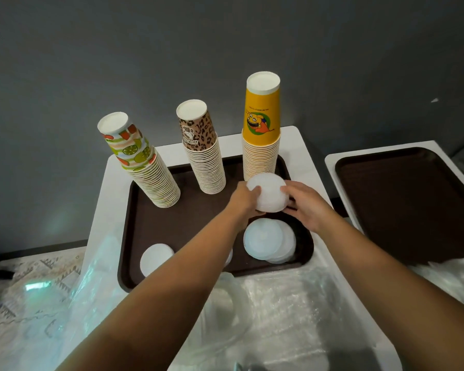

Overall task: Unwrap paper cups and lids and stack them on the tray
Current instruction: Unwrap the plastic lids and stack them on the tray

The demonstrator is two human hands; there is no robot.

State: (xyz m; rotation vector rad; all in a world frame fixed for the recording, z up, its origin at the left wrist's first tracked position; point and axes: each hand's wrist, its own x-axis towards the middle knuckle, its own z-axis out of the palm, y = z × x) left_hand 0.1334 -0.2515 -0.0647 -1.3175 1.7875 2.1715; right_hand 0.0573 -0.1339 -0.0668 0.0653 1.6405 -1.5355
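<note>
Both hands, left hand (245, 198) and right hand (304, 203), cup a stack of white lids (269, 192) from either side, likely steadying it above the brown tray (156, 218); three cup stacks (209, 167) stand beyond the hands.

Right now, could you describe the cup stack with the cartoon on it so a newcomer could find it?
Start at the brown tray with three upside-down cup stacks. It is the yellow stack at the far right corner, just behind both hands. It is the tallest, unlike the leopard stack and fruit stack.
</note>
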